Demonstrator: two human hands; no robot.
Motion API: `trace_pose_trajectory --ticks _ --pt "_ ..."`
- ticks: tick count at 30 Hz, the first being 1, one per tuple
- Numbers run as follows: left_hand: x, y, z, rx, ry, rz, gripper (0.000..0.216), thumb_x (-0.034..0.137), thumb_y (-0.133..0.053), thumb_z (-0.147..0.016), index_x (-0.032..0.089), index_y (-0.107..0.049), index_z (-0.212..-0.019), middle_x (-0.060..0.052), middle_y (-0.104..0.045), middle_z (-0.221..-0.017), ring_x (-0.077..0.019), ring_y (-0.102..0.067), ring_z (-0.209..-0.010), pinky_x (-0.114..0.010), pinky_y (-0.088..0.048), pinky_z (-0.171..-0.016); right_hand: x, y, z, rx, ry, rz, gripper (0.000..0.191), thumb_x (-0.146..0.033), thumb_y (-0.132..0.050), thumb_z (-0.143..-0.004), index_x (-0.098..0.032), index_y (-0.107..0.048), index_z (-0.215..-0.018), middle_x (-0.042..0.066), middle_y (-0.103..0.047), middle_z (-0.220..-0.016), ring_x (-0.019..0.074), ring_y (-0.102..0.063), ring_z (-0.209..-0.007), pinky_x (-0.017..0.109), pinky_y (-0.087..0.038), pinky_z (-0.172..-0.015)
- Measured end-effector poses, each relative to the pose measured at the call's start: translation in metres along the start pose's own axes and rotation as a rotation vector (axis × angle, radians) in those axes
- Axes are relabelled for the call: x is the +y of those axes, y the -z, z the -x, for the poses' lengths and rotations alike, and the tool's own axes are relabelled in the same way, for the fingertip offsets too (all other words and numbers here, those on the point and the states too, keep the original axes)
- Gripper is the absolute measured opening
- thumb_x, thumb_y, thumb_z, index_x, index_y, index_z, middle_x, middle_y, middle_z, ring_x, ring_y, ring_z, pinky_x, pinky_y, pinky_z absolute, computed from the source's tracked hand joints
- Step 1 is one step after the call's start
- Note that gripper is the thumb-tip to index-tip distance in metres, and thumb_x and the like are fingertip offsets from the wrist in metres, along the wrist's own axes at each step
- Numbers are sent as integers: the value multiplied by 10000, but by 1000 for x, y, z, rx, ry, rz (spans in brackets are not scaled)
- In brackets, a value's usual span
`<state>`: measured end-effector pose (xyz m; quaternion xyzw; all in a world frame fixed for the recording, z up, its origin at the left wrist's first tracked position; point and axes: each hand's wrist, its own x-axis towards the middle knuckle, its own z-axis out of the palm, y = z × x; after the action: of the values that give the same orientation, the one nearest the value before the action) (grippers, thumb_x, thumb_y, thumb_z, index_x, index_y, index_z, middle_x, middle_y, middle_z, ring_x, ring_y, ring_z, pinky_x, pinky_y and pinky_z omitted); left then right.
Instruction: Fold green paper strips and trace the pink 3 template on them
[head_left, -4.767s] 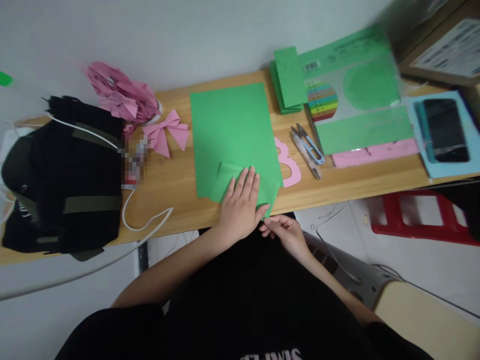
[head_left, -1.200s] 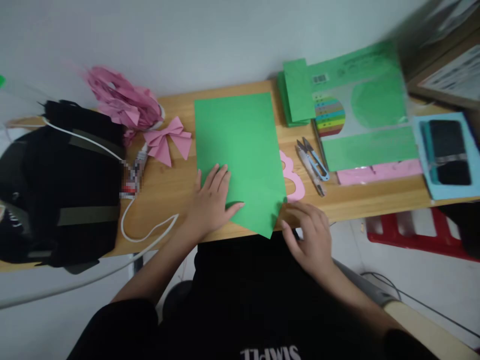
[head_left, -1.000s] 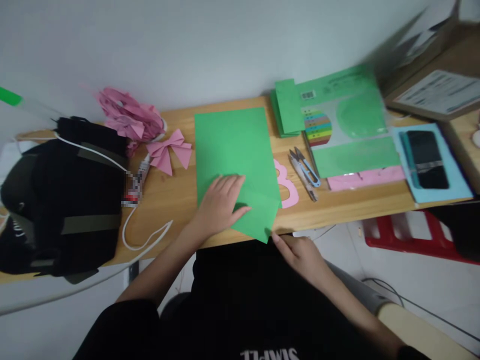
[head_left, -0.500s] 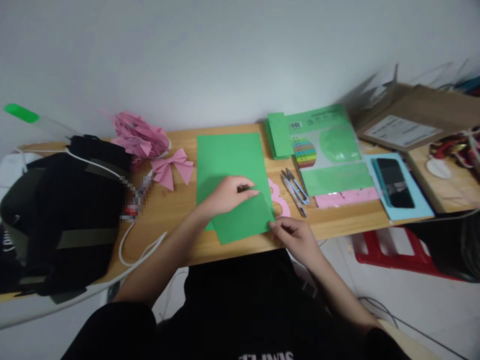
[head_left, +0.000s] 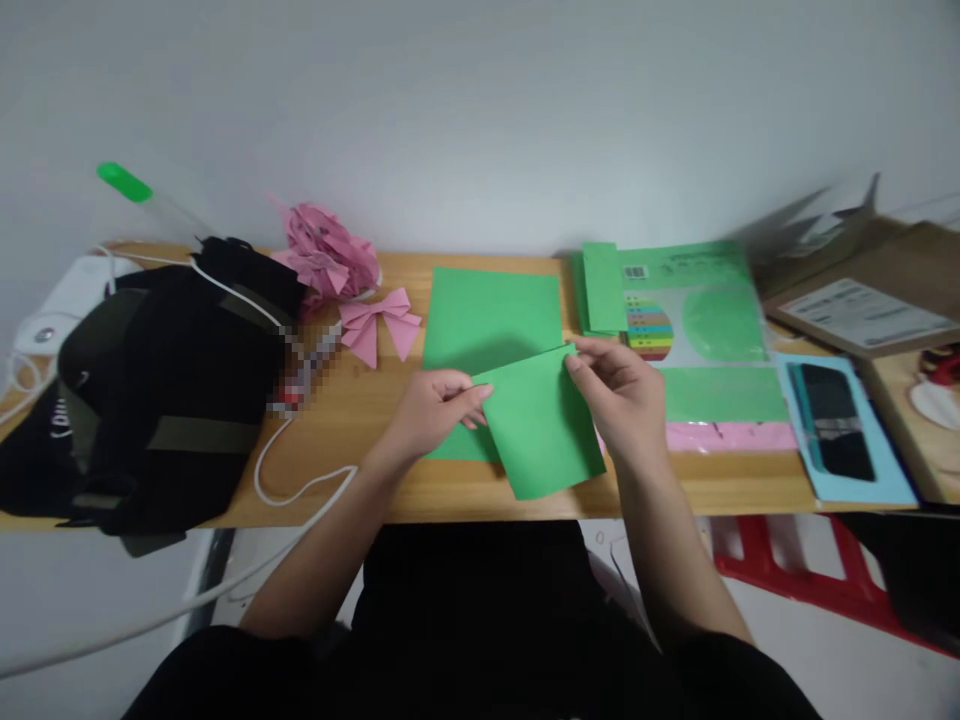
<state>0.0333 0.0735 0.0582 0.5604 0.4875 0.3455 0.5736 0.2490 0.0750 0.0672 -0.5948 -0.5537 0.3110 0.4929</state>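
Observation:
Between my two hands a smaller piece of green paper (head_left: 544, 425) is held tilted above the table. My left hand (head_left: 439, 412) pinches its upper left corner, thumb on top. At its upper right corner my right hand (head_left: 622, 390) grips it with thumb and fingers. Beneath it a larger green sheet (head_left: 491, 310) lies flat, partly covered by the held piece and my left hand. A pink paper bow (head_left: 379, 325) rests left of that sheet. Folded green paper (head_left: 602, 288) stands to its right. The snips and craft knife seen earlier are hidden behind my right hand.
A black bag (head_left: 180, 390) and a white cable (head_left: 300, 500) occupy the left side. Crumpled pink paper (head_left: 330, 250) sits by the wall. Rightward lie a paper pack (head_left: 705, 330), a phone (head_left: 832, 420) on light blue paper and a cardboard box (head_left: 862, 290). A red stool (head_left: 817, 580) stands below.
The smaller green paper has been lifted off the larger sheet and turned. My right hand has moved up to its upper right corner, my left to its upper left. The view has shifted left.

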Motion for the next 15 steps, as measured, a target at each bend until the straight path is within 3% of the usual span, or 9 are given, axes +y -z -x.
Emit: trace_pose_trajectory --ticks 4,10,12,15 --pt "-4 4 11 99 42 83 419 535 -702 -768 196 -587 -549 -12 -657 -518 -126 -630 -476 -227 -536 -511 -13 -5 7 -57 195 251 312 -331 -602 -869 -200 -703 -1134 56 -741 -922 173 -677 -808 352 -559 -764" --pt "-4 -2 15 138 53 168 414 514 -731 -741 188 -584 -532 -10 -641 -504 -127 -631 -465 -237 -542 -495 -28 -3 15 -23 428 563 305 -258 -556 -909 -208 -680 -1183 114 -719 -1160 255 -666 -1075 461 -517 -975" --pt "-8 -8 16 170 55 191 425 528 -709 -751 187 -566 -541 -6 -642 -510 -127 -634 -468 -233 -539 -483 -30 -3 17 -25 432 583 290 -252 -553 -905 -213 -677 -1164 111 -718 -1153 262 -659 -1090 467 -513 -981" --pt "-18 -20 18 235 60 200 440 554 -641 -802 191 -530 -579 -9 -659 -546 -138 -670 -520 -235 -556 -503 -29 -3 19 -29 348 502 199 -287 -579 -890 -212 -686 -1041 80 -736 -1015 231 -681 -949 404 -552 -854"
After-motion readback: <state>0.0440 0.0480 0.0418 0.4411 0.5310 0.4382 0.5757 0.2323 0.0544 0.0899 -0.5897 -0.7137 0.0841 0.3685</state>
